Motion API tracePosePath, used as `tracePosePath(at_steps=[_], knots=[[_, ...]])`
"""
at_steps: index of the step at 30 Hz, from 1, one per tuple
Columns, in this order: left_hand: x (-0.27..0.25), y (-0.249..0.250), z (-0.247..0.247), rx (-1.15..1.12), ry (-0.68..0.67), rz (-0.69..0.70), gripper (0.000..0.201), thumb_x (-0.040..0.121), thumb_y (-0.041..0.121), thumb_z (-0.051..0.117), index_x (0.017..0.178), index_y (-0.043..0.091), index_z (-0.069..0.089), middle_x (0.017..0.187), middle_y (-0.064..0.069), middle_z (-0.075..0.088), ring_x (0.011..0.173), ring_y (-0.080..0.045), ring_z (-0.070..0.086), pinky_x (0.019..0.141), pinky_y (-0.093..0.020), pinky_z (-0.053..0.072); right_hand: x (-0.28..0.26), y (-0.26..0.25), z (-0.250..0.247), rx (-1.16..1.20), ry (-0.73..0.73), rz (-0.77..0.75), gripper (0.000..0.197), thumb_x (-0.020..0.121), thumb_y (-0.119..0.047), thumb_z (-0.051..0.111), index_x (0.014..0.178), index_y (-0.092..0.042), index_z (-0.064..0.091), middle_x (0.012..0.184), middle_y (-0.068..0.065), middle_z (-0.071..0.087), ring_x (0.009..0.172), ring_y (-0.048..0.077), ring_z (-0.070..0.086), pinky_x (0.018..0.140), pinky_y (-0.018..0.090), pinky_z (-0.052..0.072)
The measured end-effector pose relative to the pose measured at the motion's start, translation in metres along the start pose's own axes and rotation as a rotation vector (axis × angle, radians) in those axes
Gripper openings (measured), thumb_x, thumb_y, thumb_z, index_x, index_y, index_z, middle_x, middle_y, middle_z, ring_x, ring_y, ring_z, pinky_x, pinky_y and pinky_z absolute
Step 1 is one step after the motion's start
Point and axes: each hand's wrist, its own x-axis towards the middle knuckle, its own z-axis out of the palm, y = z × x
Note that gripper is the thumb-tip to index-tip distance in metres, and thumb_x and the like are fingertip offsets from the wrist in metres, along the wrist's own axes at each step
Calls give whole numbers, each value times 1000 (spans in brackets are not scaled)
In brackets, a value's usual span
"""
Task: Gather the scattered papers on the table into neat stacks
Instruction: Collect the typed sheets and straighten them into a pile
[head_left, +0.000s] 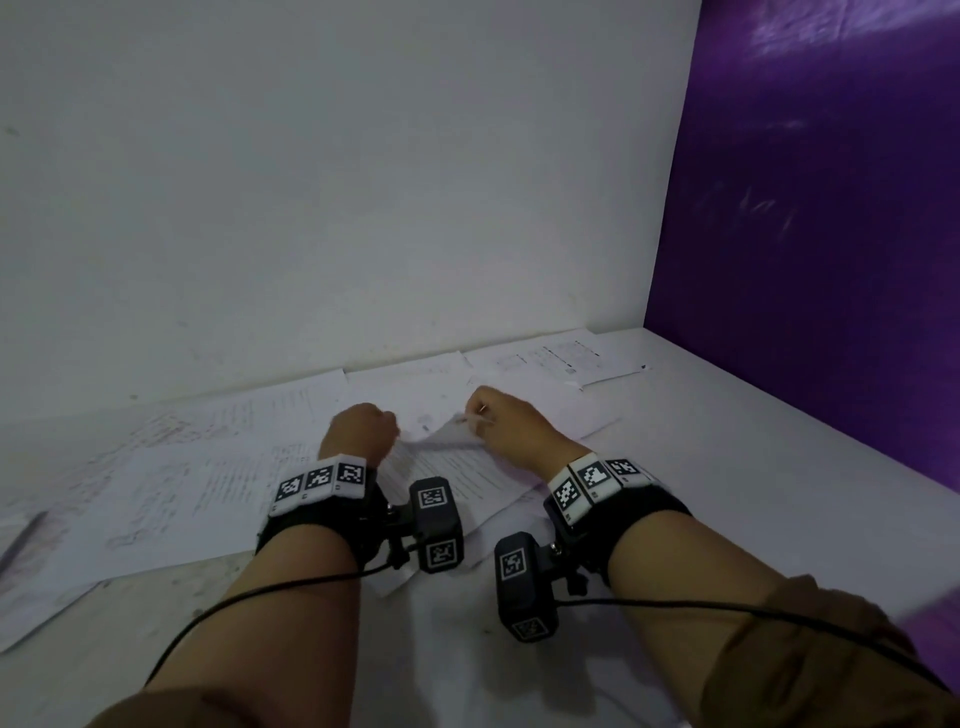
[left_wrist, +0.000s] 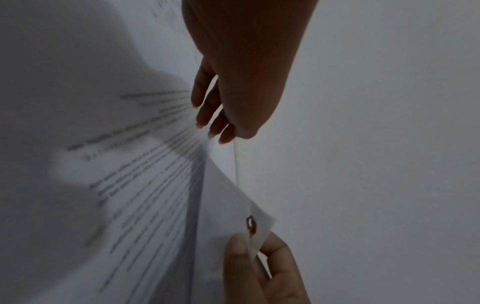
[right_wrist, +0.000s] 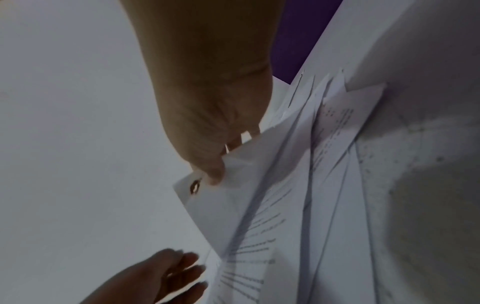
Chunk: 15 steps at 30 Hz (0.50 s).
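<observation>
Printed white papers (head_left: 208, 467) lie overlapping across the white table (head_left: 727, 467). Both hands hold one printed sheet (head_left: 457, 467) by its far edge, which is lifted and curled. My right hand (head_left: 506, 423) pinches its corner between thumb and fingers, beside a dark ring mark (right_wrist: 194, 186). My left hand (head_left: 363, 431) holds the same edge further left, which runs in between curled fingers and thumb in the left wrist view (left_wrist: 228, 107). That view also shows the right hand (left_wrist: 262, 263) on the corner. More sheets (right_wrist: 337, 144) fan out under the held one.
A white wall stands just behind the papers and a purple wall (head_left: 831, 208) borders the table on the right. One sheet (head_left: 561, 358) lies at the far right by the back wall. A slim dark object (head_left: 21, 540) lies on the papers at far left.
</observation>
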Motion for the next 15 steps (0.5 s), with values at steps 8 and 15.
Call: tracePosePath(at_steps=[8, 15], knots=[[-5, -4, 16, 128, 168, -190, 56, 88, 41, 56, 129, 4, 46, 136, -22, 45, 127, -37, 44, 105, -41, 35, -8, -7, -11, 191, -264, 289, 30, 91, -21, 51, 109, -2, 65, 106, 15, 72, 88, 21, 61, 73, 24, 44], [-3, -3, 16, 273, -28, -115, 55, 93, 43, 49, 121, -5, 57, 130, -22, 58, 120, -34, 56, 95, -33, 44, -10, 34, -22, -350, 19, 648, 43, 94, -20, 40, 133, -3, 49, 140, 19, 45, 129, 33, 45, 109, 35, 38]])
